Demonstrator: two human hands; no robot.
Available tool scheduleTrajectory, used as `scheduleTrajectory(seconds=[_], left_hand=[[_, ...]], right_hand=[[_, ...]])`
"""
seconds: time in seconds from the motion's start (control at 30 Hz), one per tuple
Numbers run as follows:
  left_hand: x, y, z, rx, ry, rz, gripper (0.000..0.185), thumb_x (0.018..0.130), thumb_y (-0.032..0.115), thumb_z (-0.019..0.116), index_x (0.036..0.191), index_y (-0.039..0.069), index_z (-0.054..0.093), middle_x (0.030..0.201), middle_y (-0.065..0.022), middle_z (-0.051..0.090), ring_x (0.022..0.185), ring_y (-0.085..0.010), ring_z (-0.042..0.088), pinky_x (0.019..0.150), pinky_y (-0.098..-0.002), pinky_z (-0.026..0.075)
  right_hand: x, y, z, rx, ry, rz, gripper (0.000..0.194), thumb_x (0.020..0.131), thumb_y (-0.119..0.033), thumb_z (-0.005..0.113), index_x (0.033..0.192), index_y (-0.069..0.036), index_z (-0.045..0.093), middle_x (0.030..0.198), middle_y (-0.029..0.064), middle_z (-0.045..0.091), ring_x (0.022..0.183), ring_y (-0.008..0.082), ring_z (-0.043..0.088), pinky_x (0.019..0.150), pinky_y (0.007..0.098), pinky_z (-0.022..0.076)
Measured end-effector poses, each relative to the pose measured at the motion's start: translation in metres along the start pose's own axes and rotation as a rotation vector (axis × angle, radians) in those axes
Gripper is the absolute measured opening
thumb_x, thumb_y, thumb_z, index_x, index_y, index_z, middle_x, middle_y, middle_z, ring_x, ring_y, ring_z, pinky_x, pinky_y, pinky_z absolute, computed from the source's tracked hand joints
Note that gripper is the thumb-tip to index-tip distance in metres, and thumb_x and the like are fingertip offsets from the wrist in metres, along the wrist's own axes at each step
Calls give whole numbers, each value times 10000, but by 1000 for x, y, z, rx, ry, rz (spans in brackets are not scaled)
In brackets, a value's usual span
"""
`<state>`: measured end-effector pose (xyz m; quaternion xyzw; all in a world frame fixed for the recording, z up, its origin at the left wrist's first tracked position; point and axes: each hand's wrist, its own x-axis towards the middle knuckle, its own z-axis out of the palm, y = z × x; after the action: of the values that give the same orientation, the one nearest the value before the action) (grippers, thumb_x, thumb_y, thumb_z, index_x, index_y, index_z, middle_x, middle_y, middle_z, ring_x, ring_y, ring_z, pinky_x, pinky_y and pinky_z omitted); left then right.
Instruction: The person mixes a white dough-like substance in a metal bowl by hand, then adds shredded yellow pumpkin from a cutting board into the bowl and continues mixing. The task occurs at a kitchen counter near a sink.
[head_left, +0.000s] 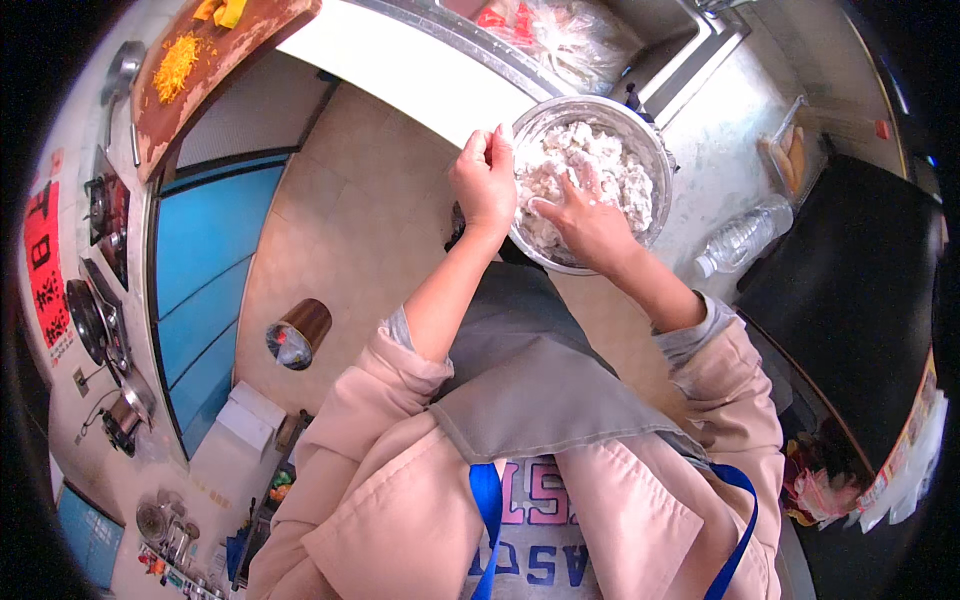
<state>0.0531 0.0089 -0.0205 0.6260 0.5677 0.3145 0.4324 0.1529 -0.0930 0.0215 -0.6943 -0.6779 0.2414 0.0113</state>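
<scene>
A metal mixing bowl (663, 191) holds a lumpy white flour-like mixture (628, 180). My right hand (589, 221) reaches into it, thumb and fingers apart and dusted white; the fingertips are partly sunk in the lumps. Beside the bowl's left rim is my left hand (484, 184), curled into a loose fist with the thumb against the fingers. It overlaps the rim in the picture, but whether it touches the metal cannot be told. Nothing shows inside the fist.
A sink (667, 30) holding a plastic bag (570, 41) lies beyond the bowl. To the right are a clear plastic bottle (746, 234) and a black surface (832, 277). A cutting board (161, 124) with yellow shreds (177, 67) sits far left. A bin (304, 330) stands on the floor.
</scene>
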Motion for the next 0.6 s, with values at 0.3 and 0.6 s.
scheduleTrajectory(seconds=[0.3, 0.6], left_hand=[[2, -4, 0, -41, -22, 15, 322, 862, 219, 526, 629, 11, 445, 508, -96, 442, 450, -161, 383, 463, -309, 352], [7, -15, 3, -391, -143, -59, 307, 896, 194, 473, 659, -1, 480, 564, 24, 413, 569, -56, 331, 491, -247, 323]], right_hand=[[13, 19, -15, 165, 345, 296, 410, 663, 18, 500, 1072, 2, 525, 1092, 297, 486, 832, 405, 557, 729, 435, 467], [44, -22, -16, 347, 365, 455, 273, 664, 4, 511, 928, 65, 481, 968, 322, 458, 747, 442, 557, 658, 472, 473]])
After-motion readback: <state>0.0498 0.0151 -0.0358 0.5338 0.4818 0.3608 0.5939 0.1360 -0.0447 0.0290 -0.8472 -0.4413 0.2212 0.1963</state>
